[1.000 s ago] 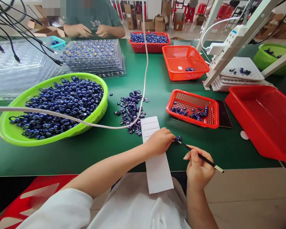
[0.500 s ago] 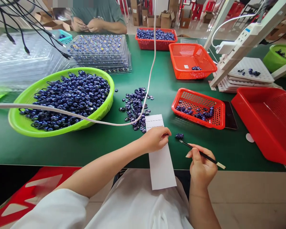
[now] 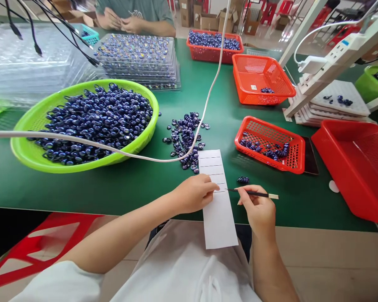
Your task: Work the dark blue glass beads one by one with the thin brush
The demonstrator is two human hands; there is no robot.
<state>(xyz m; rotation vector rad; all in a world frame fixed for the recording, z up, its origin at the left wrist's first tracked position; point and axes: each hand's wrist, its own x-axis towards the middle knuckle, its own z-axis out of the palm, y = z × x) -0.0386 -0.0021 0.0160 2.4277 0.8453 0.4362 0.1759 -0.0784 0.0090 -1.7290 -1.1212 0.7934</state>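
Note:
My left hand (image 3: 193,193) rests with curled fingers on a white paper strip (image 3: 219,209) that hangs over the table's near edge, pressing it down. My right hand (image 3: 257,209) pinches a thin black stick (image 3: 255,193), held level, with its tip touching the strip's right edge. One dark blue bead (image 3: 242,180) lies on the green table (image 3: 164,184) just above the stick. A loose pile of blue beads (image 3: 185,138) lies beyond the strip.
A green basket (image 3: 82,161) full of blue beads sits at left, crossed by a white cable (image 3: 113,152). Red baskets (image 3: 271,144) stand at right, a big one (image 3: 355,167) at far right. Clear trays (image 3: 138,58) are stacked behind. A person's hands (image 3: 122,23) work across the table.
My left hand let go of the bead and slid back onto the paper strip. My right hand swung the stick's tip left from the bead to the strip's edge.

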